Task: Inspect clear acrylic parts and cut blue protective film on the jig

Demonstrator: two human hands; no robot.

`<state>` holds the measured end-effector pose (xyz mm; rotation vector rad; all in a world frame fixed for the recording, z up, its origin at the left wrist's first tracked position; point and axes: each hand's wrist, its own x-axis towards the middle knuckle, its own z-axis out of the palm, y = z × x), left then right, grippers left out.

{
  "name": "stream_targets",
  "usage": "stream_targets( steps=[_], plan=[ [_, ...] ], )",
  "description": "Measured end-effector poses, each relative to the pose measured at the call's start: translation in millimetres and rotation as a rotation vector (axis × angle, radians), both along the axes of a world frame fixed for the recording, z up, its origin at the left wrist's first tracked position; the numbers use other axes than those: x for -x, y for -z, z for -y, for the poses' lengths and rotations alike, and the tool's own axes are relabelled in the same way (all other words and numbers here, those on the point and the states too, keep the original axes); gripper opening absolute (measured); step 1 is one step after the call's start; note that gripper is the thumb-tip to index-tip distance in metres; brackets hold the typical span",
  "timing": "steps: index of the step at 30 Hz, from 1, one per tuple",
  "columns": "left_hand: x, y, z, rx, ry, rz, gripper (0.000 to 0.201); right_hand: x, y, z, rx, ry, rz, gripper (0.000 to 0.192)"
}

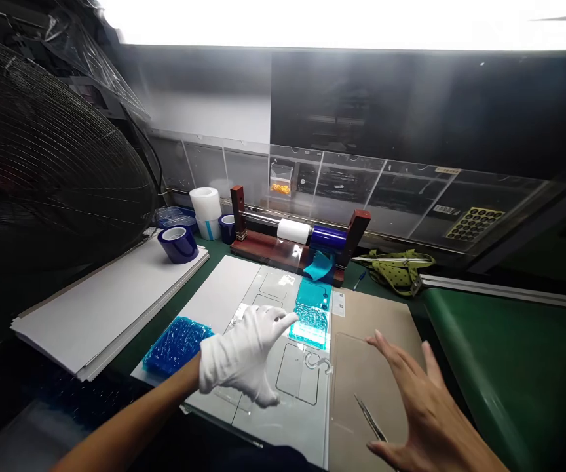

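My left hand (244, 354) wears a white glove. Its thumb and fingers are apart, with nothing visible in them, above a pale board (258, 419) marked with black rounded outlines. My right hand (423, 393) is bare and spans a clear rounded panel (346, 367), index finger at the upper corner and thumb near the lower one. The panel's faint edges are hard to follow. Below it, metal tweezers (369, 416) point toward the board, their rear end by my right thumb; whether they lie down or are held, I cannot tell. Teal film (311, 321) lies beyond my left fingertips.
A blue film stack (177, 345) lies left of my gloved hand. Behind stands a wooden roll holder (268, 252). A blue tape roll (178, 244) rests on white sheets (106, 301); a large fan (52, 137) looms left. Brown cardboard (376, 311) and a green pouch (398, 267) are right.
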<state>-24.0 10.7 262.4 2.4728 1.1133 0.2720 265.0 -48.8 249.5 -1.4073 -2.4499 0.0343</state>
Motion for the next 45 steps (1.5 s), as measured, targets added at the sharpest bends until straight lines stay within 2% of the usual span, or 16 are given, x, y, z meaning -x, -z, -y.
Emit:
stream_targets(
  steps=[4, 7, 9, 12, 15, 18, 24, 26, 28, 30, 32, 33, 36, 38, 42, 45],
  plan=[
    [-34, -4.7, -9, -0.177, -0.092, -0.344, 0.093, 37, -21.8, -13, -0.173, 0.02, 0.231, 0.117],
    [-49, 5.3, -12, -0.218, -0.116, -0.464, 0.082, 43, -18.0, -21, -0.157, 0.018, 0.288, 0.12],
    [-41, 11.8, -14, -0.164, -0.095, -0.405, 0.086, 27, -7.0, -23, -0.09, 0.017, 0.226, 0.12],
    [-16, 22.0, -14, 0.096, -0.02, -0.028, 0.11, -6, 13.9, -20, 0.098, -0.045, 0.016, 0.118],
    [-1, 32.1, -12, 0.325, 0.008, 0.273, 0.123, -21, 28.8, -17, 0.243, -0.077, -0.139, 0.121],
    [3, 31.9, -14, 0.359, 0.002, 0.278, 0.123, -17, 31.2, -16, 0.261, -0.057, -0.17, 0.121],
    [8, 9.7, -19, 0.372, 0.186, 0.147, 0.101, -23, 21.0, -20, 0.438, -0.153, -0.183, 0.123],
    [2, 11.9, -20, 0.286, 0.125, 0.064, 0.099, -29, 25.4, -21, 0.473, -0.132, -0.168, 0.122],
    [-8, 22.9, -24, 0.108, -0.102, -0.027, 0.099, -33, 41.5, -27, 0.441, -0.045, -0.145, 0.119],
    [-19, 41.1, -29, -0.042, -0.419, -0.04, 0.097, -34, 70.9, -38, 0.385, 0.116, -0.126, 0.116],
    [-26, 63.4, -32, -0.024, -0.606, 0.052, 0.094, -34, 109.4, -54, 0.335, 0.279, -0.139, 0.115],
    [-28, 74.8, -32, 0.041, -0.638, 0.132, 0.093, -34, 129.6, -64, 0.326, 0.342, -0.154, 0.114],
    [-29, 106.8, -25, 0.273, -0.603, 0.349, 0.093, -33, 181.8, -93, 0.347, 0.425, -0.161, 0.111],
    [-26, 124.1, -17, 0.384, -0.534, 0.426, 0.097, -33, 202.2, -108, 0.399, 0.455, -0.14, 0.112],
    [-16, 144.5, 0, 0.493, -0.327, 0.495, 0.11, -41, 204.7, -114, 0.452, 0.499, -0.068, 0.102],
    [-9, 143.5, 11, 0.523, -0.212, 0.587, 0.111, -51, 191.5, -88, 0.432, 0.549, -0.009, 0.056]
  ],
)
